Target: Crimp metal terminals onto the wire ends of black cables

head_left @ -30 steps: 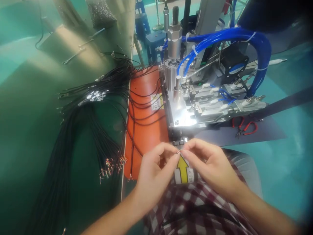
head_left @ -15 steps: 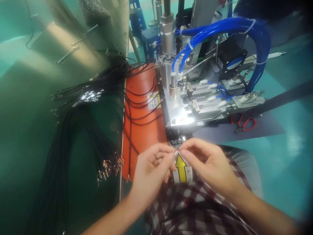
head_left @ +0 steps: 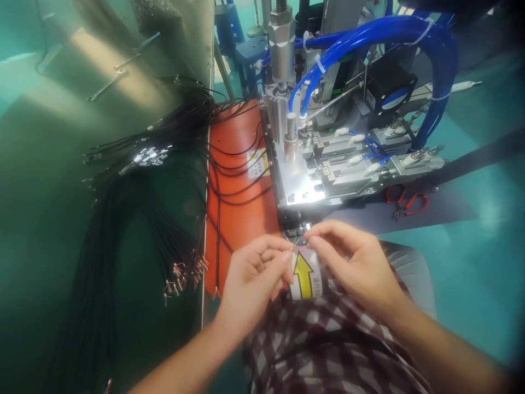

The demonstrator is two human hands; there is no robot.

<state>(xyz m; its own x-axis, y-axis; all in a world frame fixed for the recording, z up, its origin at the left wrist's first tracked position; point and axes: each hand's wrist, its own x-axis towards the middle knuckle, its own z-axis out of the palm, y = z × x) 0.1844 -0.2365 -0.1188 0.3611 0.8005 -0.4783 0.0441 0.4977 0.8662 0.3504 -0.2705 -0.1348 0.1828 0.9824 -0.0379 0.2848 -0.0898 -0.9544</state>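
Note:
In the head view my left hand [head_left: 254, 273] pinches the end of a cable between thumb and forefinger. Thin bare-looking wires [head_left: 293, 242] in light, greenish and reddish tones fan out past its fingertips. My right hand [head_left: 353, 254] is just right of them, thumb and forefinger closed together; whatever they may hold is too small to make out. Between and below the hands shows a white label with a yellow arrow [head_left: 304, 278]. Right behind the fingertips is the front edge of a metal machine fixture [head_left: 301, 189].
Black cables [head_left: 98, 257] with stripped ends lie bundled on the green surface at left. Several run across an orange panel [head_left: 240, 219]. Blue air hoses [head_left: 369, 34] arch over the machine. Red-handled pliers [head_left: 416, 203] rest on a grey mat at right.
My right hand has drawn slightly right and up, away from the left fingertips, opening a small gap. The wires now show more spread. The left hand keeps its pinch.

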